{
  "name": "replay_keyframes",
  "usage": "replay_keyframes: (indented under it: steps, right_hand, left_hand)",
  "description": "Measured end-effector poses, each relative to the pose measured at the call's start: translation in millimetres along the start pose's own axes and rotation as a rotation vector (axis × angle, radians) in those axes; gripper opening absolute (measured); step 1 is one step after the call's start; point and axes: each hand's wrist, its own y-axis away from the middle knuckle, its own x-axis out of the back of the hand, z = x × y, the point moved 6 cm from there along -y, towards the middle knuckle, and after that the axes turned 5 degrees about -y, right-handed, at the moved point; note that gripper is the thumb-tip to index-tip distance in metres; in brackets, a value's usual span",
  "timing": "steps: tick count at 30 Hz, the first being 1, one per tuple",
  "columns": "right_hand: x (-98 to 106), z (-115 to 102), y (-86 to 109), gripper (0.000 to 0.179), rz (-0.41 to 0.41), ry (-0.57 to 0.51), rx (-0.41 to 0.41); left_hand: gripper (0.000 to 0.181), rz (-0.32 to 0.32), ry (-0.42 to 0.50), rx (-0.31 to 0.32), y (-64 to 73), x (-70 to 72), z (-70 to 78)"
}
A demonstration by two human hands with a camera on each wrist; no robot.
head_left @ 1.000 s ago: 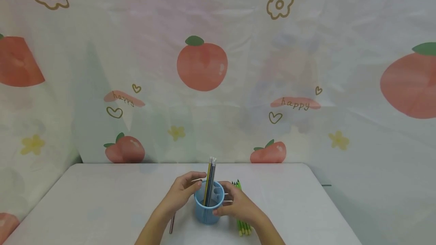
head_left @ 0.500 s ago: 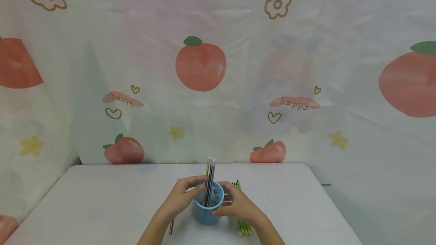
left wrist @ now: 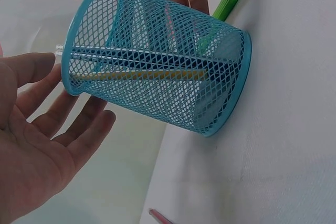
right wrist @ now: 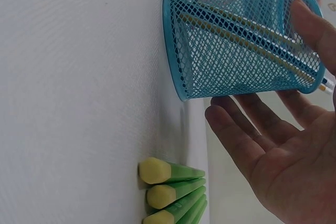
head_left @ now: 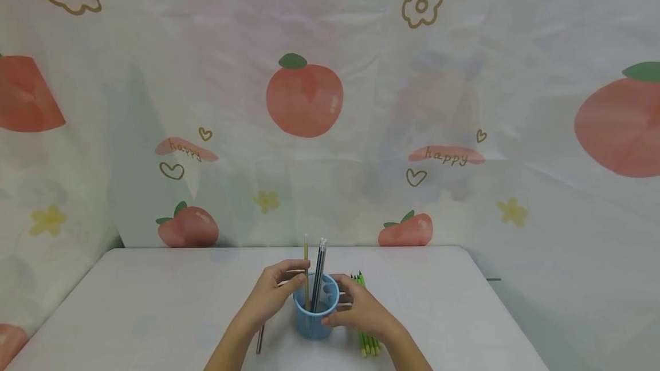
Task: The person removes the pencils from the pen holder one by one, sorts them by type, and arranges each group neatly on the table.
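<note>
A blue mesh pencil cup (head_left: 311, 326) stands upright on the table. My right hand (head_left: 363, 309) grips it from the right side, its thumb on the front near the rim and the other fingers behind. My left hand (head_left: 272, 293) is at the cup's left rim, thumb and index finger pinching a yellow pencil (head_left: 306, 252) whose lower end is inside the cup. Several dark striped pencils (head_left: 320, 265) lean in the cup beside it, white erasers up. Through the mesh, the left wrist view shows the yellow pencil's shaft (left wrist: 157, 75); its upper end is hidden there.
Several green pencils (head_left: 370, 347) lie side by side on the table right of the cup, partly under my right forearm. A reddish-brown pencil (head_left: 260, 341) lies to the left, partly covered by my left wrist. A fruit-patterned cloth (head_left: 330, 188) hangs behind the table (head_left: 154, 302).
My left hand first moved right to the pencils, then back left. The yellow pencil has come away from the dark ones and stands nearly vertical. My right hand stays on the cup.
</note>
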Motion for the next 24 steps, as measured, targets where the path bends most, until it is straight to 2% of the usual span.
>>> replay_keyframes:
  steps: [5, 12, 24]
  right_hand:
    - [0.1, 0.4, -0.5, 0.073, 0.003, -0.002, -0.006]
    - [-1.6, -2.4, 0.6, 0.074, -0.004, -0.015, -0.006]
    - [-0.2, -0.8, -0.6, 0.072, -0.005, -0.013, -0.012]
  left_hand:
    - [0.033, 0.011, 0.015, -0.01, 0.5, 2.8, 2.2]
    - [0.032, 0.059, -0.001, -0.012, 2.8, 10.3, 5.5]
    - [0.031, 0.123, 0.027, -0.021, 4.0, 21.5, 15.7]
